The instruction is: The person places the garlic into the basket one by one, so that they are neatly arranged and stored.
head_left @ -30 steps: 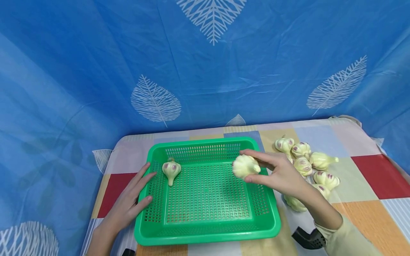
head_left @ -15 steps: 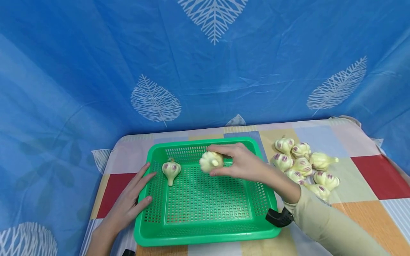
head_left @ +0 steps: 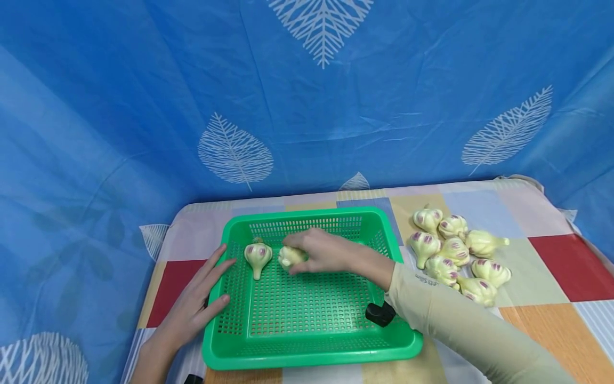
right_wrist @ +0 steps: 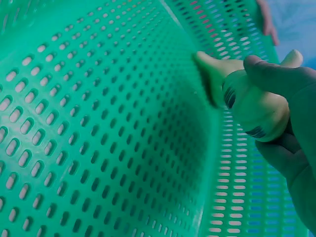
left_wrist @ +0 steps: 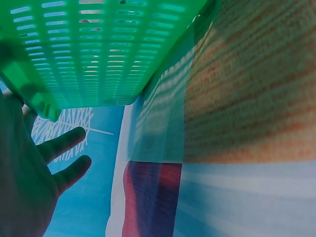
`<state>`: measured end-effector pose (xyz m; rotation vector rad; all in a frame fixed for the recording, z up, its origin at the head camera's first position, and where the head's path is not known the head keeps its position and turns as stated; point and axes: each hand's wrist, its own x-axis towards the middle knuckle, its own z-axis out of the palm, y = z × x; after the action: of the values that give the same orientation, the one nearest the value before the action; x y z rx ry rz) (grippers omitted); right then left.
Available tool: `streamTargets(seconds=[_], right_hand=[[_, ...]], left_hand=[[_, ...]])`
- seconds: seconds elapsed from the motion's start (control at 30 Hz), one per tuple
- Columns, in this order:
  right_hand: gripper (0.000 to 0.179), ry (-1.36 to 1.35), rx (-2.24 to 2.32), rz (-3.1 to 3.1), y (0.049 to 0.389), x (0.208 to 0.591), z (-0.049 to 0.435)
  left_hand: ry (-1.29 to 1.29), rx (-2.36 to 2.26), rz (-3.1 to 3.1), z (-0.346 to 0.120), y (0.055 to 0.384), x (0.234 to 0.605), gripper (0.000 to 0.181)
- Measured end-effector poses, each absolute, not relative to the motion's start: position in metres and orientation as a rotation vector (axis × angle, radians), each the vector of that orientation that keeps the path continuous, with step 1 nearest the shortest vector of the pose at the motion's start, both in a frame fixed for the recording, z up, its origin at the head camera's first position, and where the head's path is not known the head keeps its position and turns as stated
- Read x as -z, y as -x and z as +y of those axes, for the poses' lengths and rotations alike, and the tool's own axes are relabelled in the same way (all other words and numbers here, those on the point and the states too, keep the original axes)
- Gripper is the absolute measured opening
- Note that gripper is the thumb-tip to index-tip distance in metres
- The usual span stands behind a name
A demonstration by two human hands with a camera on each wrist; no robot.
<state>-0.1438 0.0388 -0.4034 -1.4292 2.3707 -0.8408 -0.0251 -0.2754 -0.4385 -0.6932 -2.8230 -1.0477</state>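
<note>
My right hand [head_left: 318,250] grips a garlic bulb [head_left: 290,257] inside the green plastic basket [head_left: 312,360], low over its left part. In the right wrist view the thumb and fingers wrap this purple-marked bulb [right_wrist: 259,106], whose stem points up past the thumb. Just to its left, another garlic bulb [head_left: 258,257] lies on the basket floor with its stem toward me. My left hand [head_left: 192,301] rests on the basket's left rim, fingers spread and straight. In the left wrist view its fingers [left_wrist: 71,173] extend beside the basket wall [left_wrist: 89,59].
Several garlic bulbs [head_left: 453,250] lie in a cluster on the patchwork tablecloth [head_left: 527,277], right of the basket. A blue curtain with white leaf prints [head_left: 307,133] hangs behind the table. A black wrist device [head_left: 380,314] sits below the right forearm, over the basket.
My right hand has carried the garlic bulb leftward and down into the basket, from its right side to beside the other bulb. The left hand stays at the rim.
</note>
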Motion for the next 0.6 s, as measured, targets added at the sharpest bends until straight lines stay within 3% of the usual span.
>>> streamTargets(seconds=[0.6], right_hand=[[0.039,1.471,0.607,2.344,0.155,0.432,0.011]], left_hand=[[0.684,1.064,-2.822,-0.276,0.024,0.44,0.073]])
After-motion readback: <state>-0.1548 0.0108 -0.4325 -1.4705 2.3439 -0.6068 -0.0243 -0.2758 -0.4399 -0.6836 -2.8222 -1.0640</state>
